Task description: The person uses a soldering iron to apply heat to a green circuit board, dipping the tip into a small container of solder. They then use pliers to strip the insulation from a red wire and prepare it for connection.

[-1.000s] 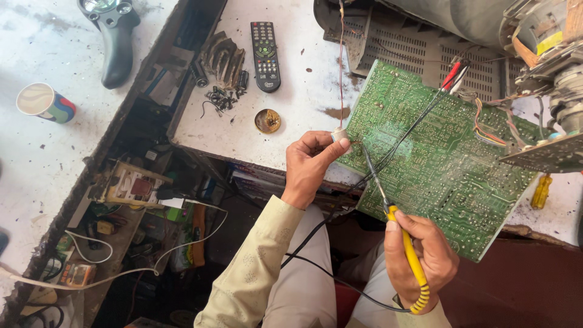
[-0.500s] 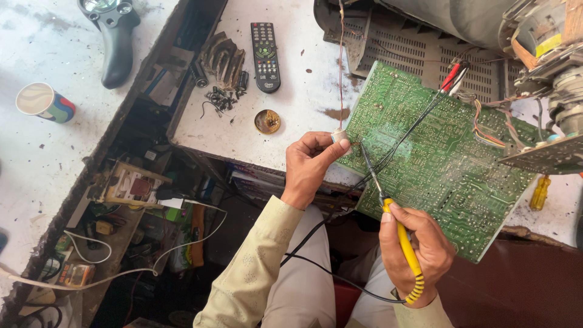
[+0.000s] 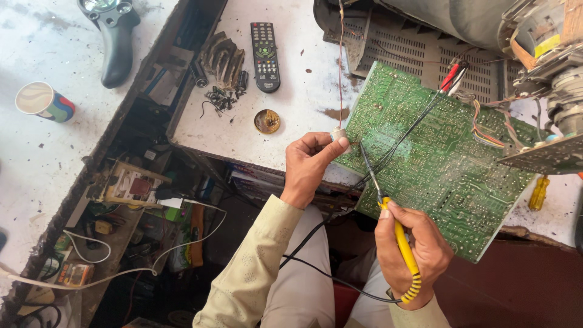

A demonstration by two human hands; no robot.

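At the near edge of the white counter, a green circuit board lies tilted, solder side up. Right hand grasps a yellow-handled soldering iron, its tip on the board's left part. Left hand pinches a small white part at the board's left edge. Joint appears unfinished: iron and part both still at the board. Black remote, round tin far left.

You're looking down on a worn, white-painted table stained with rust and grime under bright, even daylight, with a second scuffed white surface to your left and a dark cluttered gap of shelves, wires and boxes running between them.
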